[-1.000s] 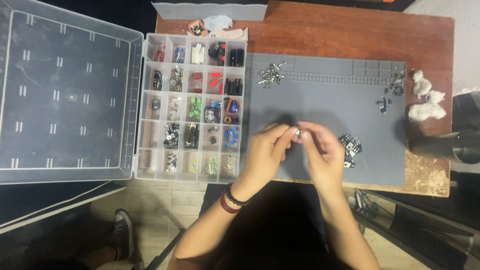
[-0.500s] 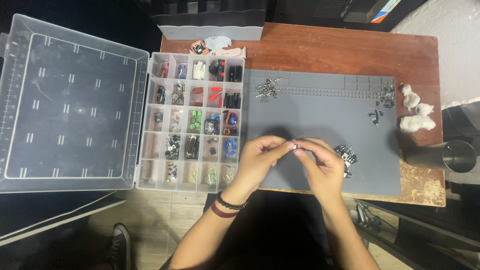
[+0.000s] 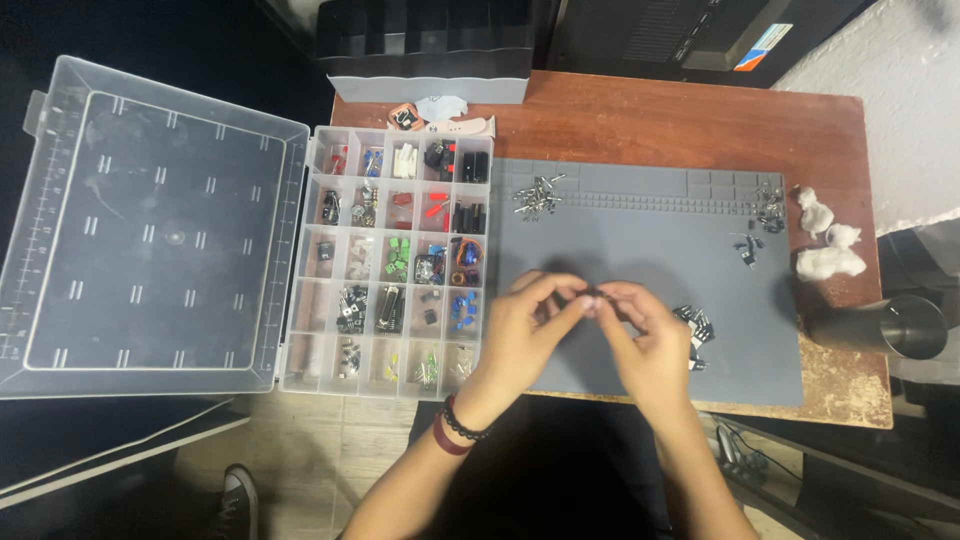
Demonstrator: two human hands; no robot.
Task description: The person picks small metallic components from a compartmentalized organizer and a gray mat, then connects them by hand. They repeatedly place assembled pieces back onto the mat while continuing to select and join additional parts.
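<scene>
off the desk's left edge the clear lid (image 3: 150, 225) of the parts organiser (image 3: 395, 262) lies swung fully flat, so every compartment stays open to reach. the organiser sits at the desk's (image 3: 640, 110) left edge — one box, five rows of five compartments, most holding small electronic parts sorted by kind: red, green, blue and black pieces, some with metal legs. just behind it, at the back edge, lie a small round part and a pale strap-like piece (image 3: 445, 113).

right of the organiser one grey work mat (image 3: 640, 210) covers most of the desk, likely to keep tiny parts from rolling or skidding. on it are four loose clusters: one of metal-legged parts (image 3: 538, 195) at its back left corner, two small ones near its back right corner (image 3: 762, 225), one of dark parts (image 3: 694, 328) near its front edge, kept apart as if sorted.

over the mat's front middle the left hand (image 3: 520, 335) and right hand (image 3: 645, 335) meet fingertip to fingertip, each grip pinched narrow on one tiny dark part (image 3: 590, 296) held just above the mat — its kind is too small to tell.

at the desk's right edge lie three white wads (image 3: 825, 240), and a single metal cup (image 3: 890, 325) lies on its side at the front right corner.
</scene>
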